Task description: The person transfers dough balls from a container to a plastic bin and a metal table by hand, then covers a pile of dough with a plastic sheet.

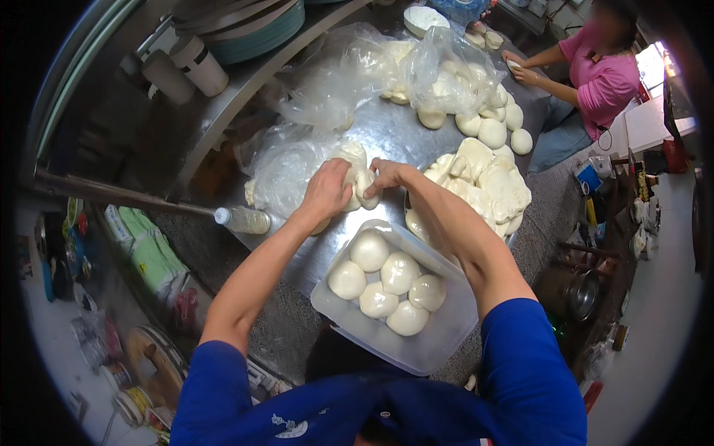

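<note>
My left hand (328, 188) presses on a pale lump of dough (351, 153), its fingers curled over the near side. Thumb and fingers of my right hand (386, 174) grip a bulging piece of the same dough (365, 184). Some fingertips are hidden by the dough. Clear plastic sheeting (284, 161) covers more dough just left of my hands. Close to my body, a translucent plastic tub (357, 329) holds several smooth, shiny dough balls (400, 273). Beyond my right forearm, a big heap of soft dough (485, 184) fills a container whose rim is mostly hidden.
The steel table (385, 122) also carries plastic-covered dough (452, 83), loose dough balls (492, 134) and a bowl of white powder (425, 19). A capped bottle (245, 219) stands at the left edge. Above is a shelf with stacked plates (251, 33). Another person (605, 78) handles dough at far right.
</note>
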Motion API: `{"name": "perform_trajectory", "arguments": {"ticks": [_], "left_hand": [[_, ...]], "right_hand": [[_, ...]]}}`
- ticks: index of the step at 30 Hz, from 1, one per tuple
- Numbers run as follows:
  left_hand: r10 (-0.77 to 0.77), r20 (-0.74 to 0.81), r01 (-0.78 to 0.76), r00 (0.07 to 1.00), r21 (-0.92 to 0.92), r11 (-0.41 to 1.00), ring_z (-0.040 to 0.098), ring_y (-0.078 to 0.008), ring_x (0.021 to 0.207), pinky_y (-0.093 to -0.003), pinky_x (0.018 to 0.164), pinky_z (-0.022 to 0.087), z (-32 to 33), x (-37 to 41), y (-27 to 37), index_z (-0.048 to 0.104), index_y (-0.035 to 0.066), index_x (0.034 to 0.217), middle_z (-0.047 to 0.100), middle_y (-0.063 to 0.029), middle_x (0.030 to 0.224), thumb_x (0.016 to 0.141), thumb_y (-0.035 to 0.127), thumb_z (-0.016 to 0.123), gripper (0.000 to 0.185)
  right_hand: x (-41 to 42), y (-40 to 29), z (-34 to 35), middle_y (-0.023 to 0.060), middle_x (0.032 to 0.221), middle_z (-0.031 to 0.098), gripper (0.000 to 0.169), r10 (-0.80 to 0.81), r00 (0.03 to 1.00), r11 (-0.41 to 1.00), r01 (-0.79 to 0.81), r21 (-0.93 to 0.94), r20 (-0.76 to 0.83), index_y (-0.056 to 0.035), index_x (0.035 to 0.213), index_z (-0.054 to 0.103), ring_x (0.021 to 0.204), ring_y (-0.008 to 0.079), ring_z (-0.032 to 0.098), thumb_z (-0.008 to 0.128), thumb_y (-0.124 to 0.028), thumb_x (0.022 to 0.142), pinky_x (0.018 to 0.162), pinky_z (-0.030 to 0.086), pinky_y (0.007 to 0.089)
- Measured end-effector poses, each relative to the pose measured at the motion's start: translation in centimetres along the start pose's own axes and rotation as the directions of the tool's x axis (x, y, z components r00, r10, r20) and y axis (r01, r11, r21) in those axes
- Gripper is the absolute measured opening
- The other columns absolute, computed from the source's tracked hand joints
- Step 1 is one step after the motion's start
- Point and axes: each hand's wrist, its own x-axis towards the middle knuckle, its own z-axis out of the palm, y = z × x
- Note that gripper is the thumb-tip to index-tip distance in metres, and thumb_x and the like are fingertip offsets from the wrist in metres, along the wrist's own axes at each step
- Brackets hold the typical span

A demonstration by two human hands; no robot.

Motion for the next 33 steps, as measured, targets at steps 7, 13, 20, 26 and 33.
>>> {"name": "perform_trajectory", "arguments": {"ticks": [7,13,20,26,33], "left_hand": [[0.208,-0.418,-0.118,0.884,0.232,0.966,0.059,-0.046,0.116,-0.0485,0.1,0.049,3.1,-0.6,-0.3,0.062,-0.001,0.123,0.059,-0.0273,0.13,0.08,0.01,0.07,0.045],[-0.227,0.127,0.23,0.966,-0.01,0.973,0.069,-0.0468,0.081,-0.0507,0.082,0.057,2.5,-1.9,-3.1,0.071,-0.005,0.104,0.069,-0.0254,0.081,0.08,0.012,0.068,0.029],[-0.413,-0.129,0.413,0.902,-0.029,0.91,0.067,-0.0457,0.108,-0.0467,0.097,0.054,3.3,-0.7,-3.7,0.061,-0.002,0.134,0.069,-0.0298,0.116,0.078,0.027,0.072,0.064],[-0.578,-0.031,0.57,0.816,0.209,0.794,0.062,-0.0415,0.117,-0.0428,0.108,0.047,6.7,2.5,-3.5,0.061,0.001,0.136,0.066,-0.0234,0.125,0.069,0.046,0.083,0.084],[-0.26,-0.01,0.249,0.965,0.335,0.909,0.066,-0.039,0.111,-0.0446,0.098,0.052,6.0,-0.4,-1.7,0.064,0.001,0.123,0.07,-0.0221,0.116,0.067,0.048,0.086,0.077]], "right_hand": [[2.0,3.5,3.1,0.0242,0.131,0.059,0.11,-0.024,0.981,0.987,0.054,0.15,-0.192,0.0089,0.138,0.048,0.12,0.037,0.061,0.098,-0.044,0.057,0.103,0.05,0.0375],[0.7,0.0,4.4,0.0173,0.101,0.076,0.065,-0.104,0.946,0.994,0.086,-0.071,-0.307,-0.0035,0.103,0.077,0.1,0.033,0.072,0.091,-0.053,0.063,0.089,0.056,0.0408],[-18.7,-5.6,2.1,0.0175,0.099,0.075,0.056,-0.296,0.515,0.939,0.311,-0.146,-0.804,-0.0006,0.102,0.07,0.09,0.031,0.073,0.09,-0.044,0.074,0.08,0.057,0.0383],[-27.4,-3.2,15.6,0.0169,0.107,0.073,0.056,0.126,0.684,0.736,0.421,0.53,-0.719,0.004,0.12,0.063,0.099,0.0226,0.07,0.088,-0.03,0.083,0.085,0.058,0.0366],[-14.3,0.8,23.0,0.0271,0.102,0.073,0.05,0.347,0.583,0.729,0.325,0.602,-0.735,0.0072,0.115,0.062,0.094,0.0356,0.073,0.079,-0.031,0.089,0.086,0.056,0.0441]]}}
